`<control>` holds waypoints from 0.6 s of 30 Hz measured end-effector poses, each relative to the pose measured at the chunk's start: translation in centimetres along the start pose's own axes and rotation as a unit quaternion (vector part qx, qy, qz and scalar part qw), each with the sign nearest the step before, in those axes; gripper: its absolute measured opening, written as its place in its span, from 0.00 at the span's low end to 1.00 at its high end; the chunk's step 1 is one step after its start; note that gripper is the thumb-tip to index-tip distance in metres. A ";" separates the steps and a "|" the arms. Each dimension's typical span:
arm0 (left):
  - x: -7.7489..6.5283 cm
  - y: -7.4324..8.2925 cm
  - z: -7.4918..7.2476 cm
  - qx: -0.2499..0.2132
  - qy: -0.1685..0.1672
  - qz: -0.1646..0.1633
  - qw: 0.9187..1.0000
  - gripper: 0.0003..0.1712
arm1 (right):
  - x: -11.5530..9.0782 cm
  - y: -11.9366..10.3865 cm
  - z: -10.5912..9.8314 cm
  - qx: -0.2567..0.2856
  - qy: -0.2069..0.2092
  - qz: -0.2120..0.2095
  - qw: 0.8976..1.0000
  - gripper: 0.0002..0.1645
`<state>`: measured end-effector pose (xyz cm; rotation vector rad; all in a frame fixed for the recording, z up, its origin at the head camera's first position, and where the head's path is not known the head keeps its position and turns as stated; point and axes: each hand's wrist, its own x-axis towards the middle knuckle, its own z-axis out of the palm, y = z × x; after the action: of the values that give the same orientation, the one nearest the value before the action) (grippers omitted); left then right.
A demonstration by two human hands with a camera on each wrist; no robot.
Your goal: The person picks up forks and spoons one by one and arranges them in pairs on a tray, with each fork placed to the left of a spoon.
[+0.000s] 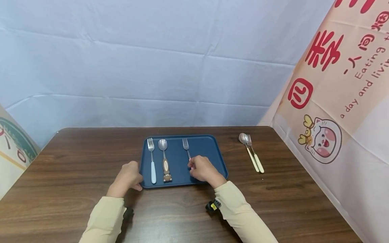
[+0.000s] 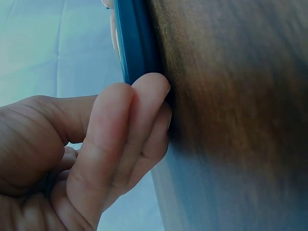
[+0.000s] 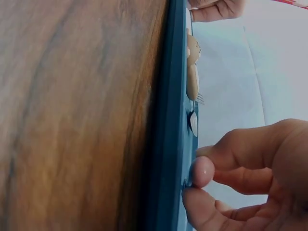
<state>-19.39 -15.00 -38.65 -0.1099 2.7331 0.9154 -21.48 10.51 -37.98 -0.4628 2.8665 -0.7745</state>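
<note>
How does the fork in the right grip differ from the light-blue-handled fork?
The pink-handled fork is held by the right grip; the light-blue-handled fork lies untouched on the tray. The pink-handled fork's handle is mostly hidden, while the light-blue-handled fork shows whole. Both have metal heads, tines pointing toward the tray's far side.

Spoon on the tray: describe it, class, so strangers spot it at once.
On the wooden table sits a blue tray. The spoon lies between the blue-handled fork and the fork in the right hand. Unlike either, it has a bowl and a brown handle ending in a bear-like figure.
</note>
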 end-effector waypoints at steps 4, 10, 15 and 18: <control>0.0 0.0 0.0 0.001 0.001 0.002 1.000 0.07 | 0.2 -0.3 0.4 0.002 -0.001 -0.002 1.000 0.10; 0.1 -0.1 0.0 -0.006 0.001 0.001 1.000 0.07 | 0.4 -0.7 0.9 0.007 0.004 -0.011 1.000 0.10; 0.1 -0.2 0.1 -0.011 0.002 -0.002 1.000 0.08 | 0.6 -1.0 1.3 0.008 0.004 -0.005 1.000 0.11; 0.1 -0.2 0.1 -0.009 0.003 -0.001 1.000 0.07 | 0.7 -1.2 1.6 -0.005 0.005 -0.004 1.000 0.10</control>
<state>-19.46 -15.14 -38.84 -0.1178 2.7303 0.9402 -21.55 8.54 -38.78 -0.4742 2.8802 -0.7677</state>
